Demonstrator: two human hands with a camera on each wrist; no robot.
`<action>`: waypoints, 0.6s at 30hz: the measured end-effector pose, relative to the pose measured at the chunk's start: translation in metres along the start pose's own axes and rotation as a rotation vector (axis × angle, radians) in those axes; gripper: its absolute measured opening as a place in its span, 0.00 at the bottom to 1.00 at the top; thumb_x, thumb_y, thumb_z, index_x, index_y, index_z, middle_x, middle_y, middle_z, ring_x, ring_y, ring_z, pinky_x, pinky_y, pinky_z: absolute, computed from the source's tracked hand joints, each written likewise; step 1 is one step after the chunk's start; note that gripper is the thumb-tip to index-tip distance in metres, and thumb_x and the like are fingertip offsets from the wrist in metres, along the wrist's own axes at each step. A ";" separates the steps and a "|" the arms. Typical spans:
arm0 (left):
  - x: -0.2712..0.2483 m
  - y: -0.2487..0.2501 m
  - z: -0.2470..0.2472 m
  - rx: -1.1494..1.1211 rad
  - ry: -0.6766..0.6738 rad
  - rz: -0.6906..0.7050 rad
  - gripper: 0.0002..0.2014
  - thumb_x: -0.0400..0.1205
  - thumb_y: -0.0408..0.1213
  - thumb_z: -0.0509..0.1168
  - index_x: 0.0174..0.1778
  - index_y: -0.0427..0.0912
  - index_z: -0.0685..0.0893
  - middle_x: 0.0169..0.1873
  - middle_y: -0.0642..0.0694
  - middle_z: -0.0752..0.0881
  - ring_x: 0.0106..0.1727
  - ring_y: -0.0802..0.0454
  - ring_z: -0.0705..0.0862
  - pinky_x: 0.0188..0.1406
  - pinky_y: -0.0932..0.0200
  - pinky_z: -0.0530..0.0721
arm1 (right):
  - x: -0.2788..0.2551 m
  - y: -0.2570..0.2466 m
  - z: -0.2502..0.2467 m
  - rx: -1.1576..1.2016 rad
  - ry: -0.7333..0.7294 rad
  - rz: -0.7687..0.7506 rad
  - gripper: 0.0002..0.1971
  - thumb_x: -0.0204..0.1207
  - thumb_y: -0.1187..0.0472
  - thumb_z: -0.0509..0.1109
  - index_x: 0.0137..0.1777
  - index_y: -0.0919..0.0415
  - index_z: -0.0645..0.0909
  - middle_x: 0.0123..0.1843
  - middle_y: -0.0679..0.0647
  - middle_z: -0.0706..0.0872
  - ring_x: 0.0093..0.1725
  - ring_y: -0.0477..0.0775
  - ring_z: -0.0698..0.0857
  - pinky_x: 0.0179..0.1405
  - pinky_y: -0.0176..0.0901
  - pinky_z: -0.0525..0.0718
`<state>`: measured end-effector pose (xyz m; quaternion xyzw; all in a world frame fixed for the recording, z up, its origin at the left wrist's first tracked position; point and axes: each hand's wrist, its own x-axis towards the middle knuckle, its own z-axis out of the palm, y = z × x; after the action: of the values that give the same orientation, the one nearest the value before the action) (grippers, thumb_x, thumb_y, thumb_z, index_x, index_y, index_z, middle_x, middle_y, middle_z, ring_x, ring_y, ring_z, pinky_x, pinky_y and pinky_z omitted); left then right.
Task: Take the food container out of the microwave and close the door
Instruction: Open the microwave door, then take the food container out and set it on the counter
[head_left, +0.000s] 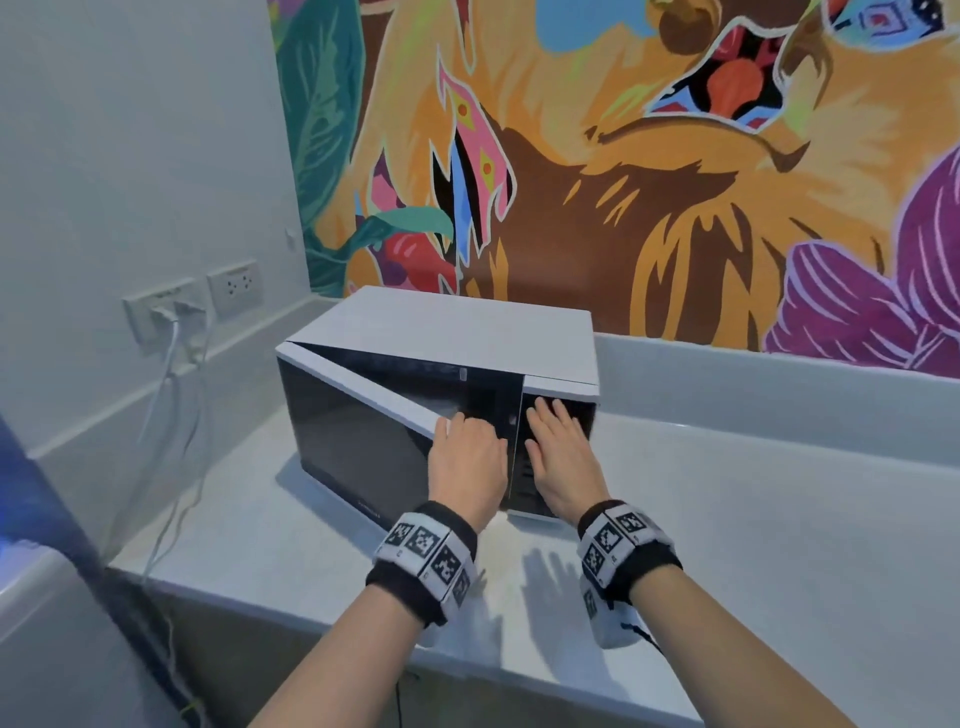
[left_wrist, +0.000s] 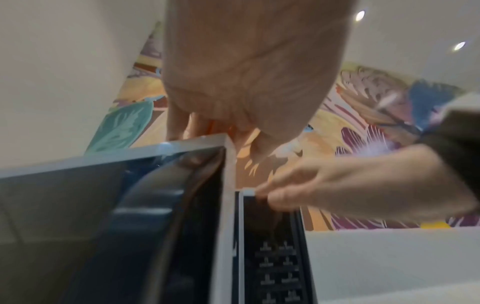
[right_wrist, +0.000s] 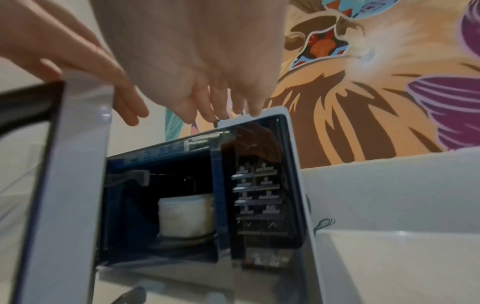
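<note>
A white microwave (head_left: 457, 322) stands on the counter with its dark glass door (head_left: 353, 431) swung partly open from a hinge on the left. My left hand (head_left: 462, 431) hooks its fingers behind the door's free right edge near the top. My right hand (head_left: 556, 436) lies flat with straight fingers on the control panel (right_wrist: 259, 195). In the right wrist view a pale, cream-coloured food container (right_wrist: 185, 216) sits on the turntable inside the cavity, partly hidden by the panel's frame. The head view does not show the container.
Wall sockets (head_left: 166, 312) with plugs and white cables (head_left: 171, 415) are on the left wall beside the microwave. The pale counter (head_left: 753, 519) stretches to the right. A painted mural covers the back wall. A dark blue object (head_left: 31, 493) stands at the far left.
</note>
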<state>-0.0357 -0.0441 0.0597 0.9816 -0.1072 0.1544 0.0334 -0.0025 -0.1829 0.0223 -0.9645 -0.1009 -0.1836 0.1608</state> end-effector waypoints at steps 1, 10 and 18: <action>-0.006 -0.003 -0.003 0.053 -0.015 -0.023 0.23 0.86 0.45 0.45 0.55 0.36 0.82 0.52 0.39 0.86 0.61 0.39 0.79 0.69 0.45 0.72 | -0.005 -0.003 0.007 0.031 -0.020 -0.016 0.23 0.84 0.59 0.52 0.79 0.60 0.60 0.83 0.55 0.60 0.83 0.55 0.53 0.83 0.52 0.53; -0.074 -0.064 -0.019 0.255 -0.055 -0.490 0.37 0.81 0.55 0.50 0.74 0.25 0.66 0.73 0.28 0.72 0.74 0.30 0.68 0.77 0.41 0.66 | -0.002 -0.045 0.052 0.246 -0.233 -0.077 0.24 0.84 0.56 0.53 0.78 0.61 0.61 0.83 0.55 0.60 0.83 0.54 0.53 0.82 0.48 0.54; -0.100 -0.140 -0.013 0.214 0.016 -0.764 0.36 0.72 0.47 0.69 0.73 0.30 0.72 0.72 0.24 0.70 0.72 0.24 0.64 0.72 0.29 0.59 | 0.012 -0.063 0.081 0.391 -0.363 0.038 0.24 0.84 0.55 0.53 0.79 0.59 0.61 0.83 0.55 0.61 0.82 0.54 0.56 0.81 0.48 0.55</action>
<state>-0.1018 0.1134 0.0365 0.9475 0.2827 0.1487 -0.0134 0.0186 -0.0942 -0.0275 -0.9339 -0.1437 0.0186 0.3268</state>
